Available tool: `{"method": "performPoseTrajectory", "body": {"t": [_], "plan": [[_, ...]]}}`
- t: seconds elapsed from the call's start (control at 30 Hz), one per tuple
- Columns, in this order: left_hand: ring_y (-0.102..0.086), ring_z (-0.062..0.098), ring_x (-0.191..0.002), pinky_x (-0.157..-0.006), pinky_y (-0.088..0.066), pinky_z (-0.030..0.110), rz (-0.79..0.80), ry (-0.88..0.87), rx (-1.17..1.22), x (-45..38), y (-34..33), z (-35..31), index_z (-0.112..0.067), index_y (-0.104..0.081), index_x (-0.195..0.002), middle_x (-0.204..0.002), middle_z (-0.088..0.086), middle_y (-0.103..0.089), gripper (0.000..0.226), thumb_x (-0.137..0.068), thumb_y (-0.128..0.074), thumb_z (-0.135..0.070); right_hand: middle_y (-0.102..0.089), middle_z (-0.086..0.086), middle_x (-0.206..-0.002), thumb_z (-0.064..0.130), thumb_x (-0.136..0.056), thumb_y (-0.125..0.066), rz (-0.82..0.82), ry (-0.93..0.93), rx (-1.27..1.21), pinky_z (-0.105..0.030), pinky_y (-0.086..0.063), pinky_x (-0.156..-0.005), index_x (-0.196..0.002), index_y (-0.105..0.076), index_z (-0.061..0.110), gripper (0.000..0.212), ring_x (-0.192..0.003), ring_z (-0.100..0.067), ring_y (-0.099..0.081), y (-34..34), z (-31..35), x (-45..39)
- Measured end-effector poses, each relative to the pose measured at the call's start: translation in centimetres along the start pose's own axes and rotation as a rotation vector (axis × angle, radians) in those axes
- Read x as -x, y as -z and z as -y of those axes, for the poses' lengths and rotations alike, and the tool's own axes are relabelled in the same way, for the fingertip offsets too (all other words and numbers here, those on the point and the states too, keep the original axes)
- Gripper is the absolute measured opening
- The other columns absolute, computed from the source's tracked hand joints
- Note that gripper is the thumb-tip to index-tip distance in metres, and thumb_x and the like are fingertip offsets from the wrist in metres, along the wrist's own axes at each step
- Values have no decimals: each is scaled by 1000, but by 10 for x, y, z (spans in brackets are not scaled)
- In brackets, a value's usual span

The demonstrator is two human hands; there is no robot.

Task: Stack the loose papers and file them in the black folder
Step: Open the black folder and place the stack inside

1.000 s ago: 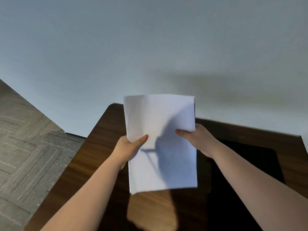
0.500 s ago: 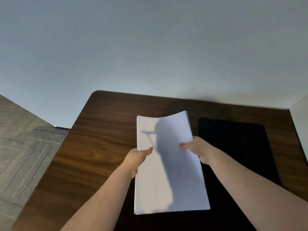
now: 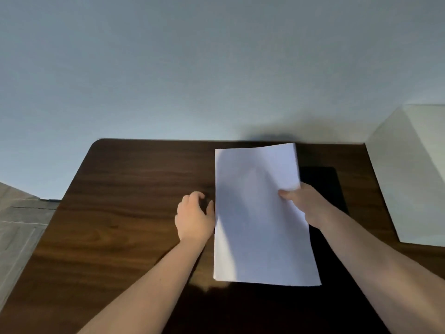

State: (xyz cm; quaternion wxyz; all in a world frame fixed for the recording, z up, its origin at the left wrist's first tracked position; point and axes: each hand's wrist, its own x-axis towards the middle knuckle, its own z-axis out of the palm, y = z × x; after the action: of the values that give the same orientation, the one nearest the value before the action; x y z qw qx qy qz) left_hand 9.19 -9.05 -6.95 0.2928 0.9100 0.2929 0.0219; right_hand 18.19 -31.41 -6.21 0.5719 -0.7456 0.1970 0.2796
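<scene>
A squared stack of white papers [image 3: 260,213] is held above the dark wooden table [image 3: 125,213], tilted slightly. My right hand [image 3: 305,203] grips its right edge, thumb on top. My left hand [image 3: 195,218] hovers just left of the stack, fingers curled loosely and apart, holding nothing. The black folder [image 3: 325,186] lies flat on the table under and to the right of the stack; the papers and my right arm hide most of it.
A white box-like object [image 3: 414,179] stands at the table's right side. A pale wall [image 3: 216,68] runs along the table's far edge. Grey patterned floor [image 3: 19,225] shows at the left.
The stack has moved right, over the black folder. My left hand has let go of its left edge and now sits beside it. The view has swung down and to the right.
</scene>
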Motion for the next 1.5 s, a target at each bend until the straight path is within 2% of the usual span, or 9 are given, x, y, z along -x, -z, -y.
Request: {"method": "performPoseTrajectory", "body": {"t": [0.13, 0.27, 0.37, 0.6, 0.73, 0.8, 0.9, 1.33, 1.5], "plan": [[-63, 17, -82, -71, -51, 27, 268, -136, 30, 21, -38, -22, -15, -63, -96, -85, -3, -63, 14, -93, -56, -27, -63, -19, -123, 7, -89, -61, -103, 1, -43, -46, -47, -96, -125, -59, -1, 37, -108, -37, -61, 62, -8, 2], [-61, 22, -92, -74, -50, 32, 454, -191, -163, 28, -69, -34, -14, -58, -100, -103, 2, -62, 20, -93, -52, -32, -61, -17, -124, 3, -92, -57, -209, 0, -76, -36, -44, -88, -130, -54, -1, 38, -100, -29, -58, 99, -21, 3], [-57, 22, -88, -70, -50, 37, 401, -179, -252, 24, -73, -34, -17, -51, -91, -101, 3, -59, 24, -94, -50, -42, -61, -14, -120, 3, -91, -58, -242, -14, -77, -36, -45, -88, -131, -53, 1, 40, -99, -29, -58, 112, -32, 5], [-51, 24, -120, -91, -44, 38, 102, -282, -165, 27, -78, -30, -20, -54, -125, -127, 2, -56, 33, -95, -49, -34, -61, -16, -126, 2, -91, -57, -267, -56, -93, -38, -47, -92, -129, -54, 0, 38, -99, -29, -59, 119, -48, 4], [-9, 15, -151, -120, -17, 42, 330, -496, -273, 29, -83, -47, -38, -23, -150, -162, -10, -16, 50, -100, -28, -43, -61, -17, -126, 4, -91, -58, -277, -60, -82, -37, -47, -88, -129, -54, 0, 38, -97, -29, -59, 120, -50, 0], [10, 15, -150, -122, 0, 48, 495, -508, -455, 27, -86, -49, -39, -6, -151, -163, -13, 2, 54, -100, -17, -48, -61, -17, -125, 6, -91, -58, -272, -60, -58, -37, -47, -89, -128, -54, -1, 38, -97, -29, -59, 119, -49, 0], [16, 17, -149, -119, 8, 54, 516, -500, -565, 24, -85, -40, -41, 5, -150, -162, -13, 9, 55, -99, -14, -49, -61, -15, -120, 6, -92, -57, -265, -53, -46, -34, -44, -85, -129, -53, -1, 38, -95, -27, -57, 117, -46, -1], [13, 18, -150, -121, -4, 49, 383, -170, -685, -56, 7, 52, -37, 4, -152, -164, -7, 8, 71, -95, -34, -18, -59, -15, -115, 3, -92, -55, -202, -54, -55, -35, -42, -84, -130, -51, -3, 39, -95, -27, -55, 105, -40, -5], [-24, 25, -146, -112, -31, 44, 132, -228, -599, -50, 7, 32, -23, -34, -147, -158, 4, -28, 62, -88, -50, -14, -59, -13, -109, 5, -93, -55, -230, -50, 16, -34, -43, -86, -127, -53, -5, 36, -93, -26, -54, 94, -42, -9]]}}
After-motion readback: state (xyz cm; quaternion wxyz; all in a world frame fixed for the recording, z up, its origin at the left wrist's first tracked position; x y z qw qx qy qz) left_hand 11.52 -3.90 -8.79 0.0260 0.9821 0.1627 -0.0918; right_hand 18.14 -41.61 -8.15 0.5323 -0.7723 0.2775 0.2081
